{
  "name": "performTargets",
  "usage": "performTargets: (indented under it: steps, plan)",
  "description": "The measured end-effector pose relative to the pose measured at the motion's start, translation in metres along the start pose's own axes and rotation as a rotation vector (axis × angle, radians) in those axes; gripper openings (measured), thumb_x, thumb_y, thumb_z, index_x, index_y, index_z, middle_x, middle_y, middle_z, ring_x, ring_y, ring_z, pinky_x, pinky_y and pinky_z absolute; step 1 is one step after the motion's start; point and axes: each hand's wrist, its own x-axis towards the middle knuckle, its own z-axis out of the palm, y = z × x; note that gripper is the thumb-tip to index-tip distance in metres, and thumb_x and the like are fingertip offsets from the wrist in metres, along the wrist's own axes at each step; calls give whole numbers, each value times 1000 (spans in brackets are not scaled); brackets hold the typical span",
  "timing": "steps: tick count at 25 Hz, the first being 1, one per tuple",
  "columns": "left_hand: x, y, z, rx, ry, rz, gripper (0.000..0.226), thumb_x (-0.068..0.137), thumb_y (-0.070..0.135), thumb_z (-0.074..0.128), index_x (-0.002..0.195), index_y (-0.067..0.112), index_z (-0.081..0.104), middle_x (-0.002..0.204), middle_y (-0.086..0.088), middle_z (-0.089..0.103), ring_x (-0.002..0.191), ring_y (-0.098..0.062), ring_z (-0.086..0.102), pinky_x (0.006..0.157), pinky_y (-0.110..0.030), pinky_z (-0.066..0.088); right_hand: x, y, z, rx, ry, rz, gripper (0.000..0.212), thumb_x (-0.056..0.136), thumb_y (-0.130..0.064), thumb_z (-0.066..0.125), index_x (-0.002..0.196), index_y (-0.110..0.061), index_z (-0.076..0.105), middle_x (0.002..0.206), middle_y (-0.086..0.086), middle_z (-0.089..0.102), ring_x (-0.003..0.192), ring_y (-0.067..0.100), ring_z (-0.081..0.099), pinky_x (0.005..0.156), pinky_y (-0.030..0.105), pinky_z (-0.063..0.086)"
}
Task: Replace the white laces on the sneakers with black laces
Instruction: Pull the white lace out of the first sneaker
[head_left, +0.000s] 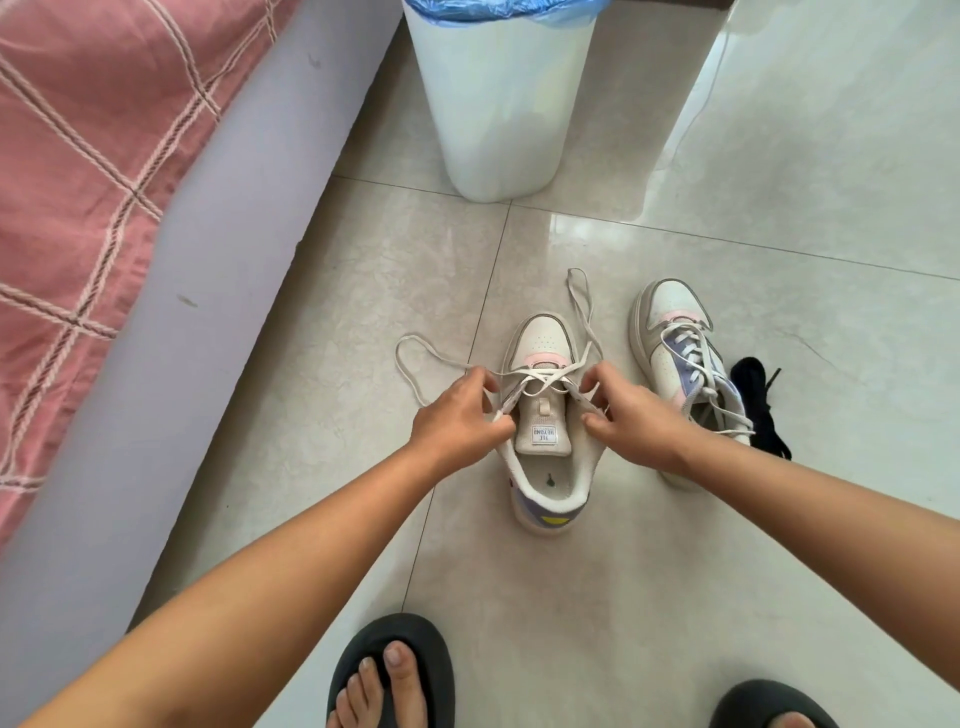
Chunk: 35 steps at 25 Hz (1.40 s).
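A white bin lined with a blue bag stands on the tiled floor; its contents are hidden. Below it, the near sneaker sits between both reaching arms. The left hand and right hand each pinch its white lace. The second sneaker and black laces lie right.

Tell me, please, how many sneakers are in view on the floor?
2. One sneaker stands in the middle, both hands working its white lace; the other sneaker sits to its right, still laced, beside the black laces. None seems hidden.
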Motion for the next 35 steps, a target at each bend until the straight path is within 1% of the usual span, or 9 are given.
performTargets:
  steps: [5,9,14,20,24,27,31,33,35]
  plan:
    - [8,9,10,-187,-35,-2,33,89,50,50,88,17,53,82,5,58,78,-16,54,72,-33,43,13,-12,13,315,85,143,22,91,-39,56,95,-18,49,77,-4,53,73,16,50,64,28,37]
    - [32,22,6,-250,16,-22,14,86,27,59,77,17,54,73,5,58,74,-16,53,67,-28,41,36,-16,16,419,209,219,13,89,-26,58,79,-21,51,71,-6,54,69,14,50,61,26,38]
    - [42,24,3,-167,3,1,24,86,22,61,64,20,51,66,7,55,69,-14,51,55,-24,37,46,-19,14,478,182,181,21,87,-14,60,70,-22,50,67,-4,53,57,8,46,56,21,38]
    - [41,24,3,37,72,155,10,90,15,53,91,6,58,97,-14,64,92,-29,58,76,-33,42,47,-19,12,423,141,80,17,90,-11,60,77,-20,52,74,0,55,72,16,50,73,33,45]
    - [41,27,4,245,160,220,16,93,6,45,105,-2,51,98,-23,63,90,-39,61,69,-38,43,49,-24,7,219,125,-9,6,92,-11,56,87,-14,58,85,3,59,80,16,52,73,26,39]
    - [37,27,7,429,232,230,19,95,5,42,114,4,46,104,-14,64,94,-36,63,64,-35,38,53,-29,11,-2,92,-49,11,95,-12,49,96,-6,57,96,11,59,91,26,55,74,27,38]
    - [41,19,6,-67,115,-155,18,89,26,51,91,9,57,85,-8,61,79,-29,57,66,-31,40,51,-28,16,32,141,-52,10,95,-11,45,98,-7,55,107,13,58,100,28,54,81,32,40]
    - [42,17,7,-311,26,-211,16,85,20,53,71,12,54,68,-7,57,61,-23,50,60,-28,39,50,-25,14,13,145,-75,10,95,-11,45,98,-10,55,109,12,59,101,28,54,83,33,42]
    - [40,19,5,-302,33,-169,15,84,15,53,69,13,53,70,-8,58,62,-23,51,60,-28,40,50,-24,12,-192,133,-127,16,97,-16,43,106,-9,53,113,11,58,102,30,54,79,34,41]
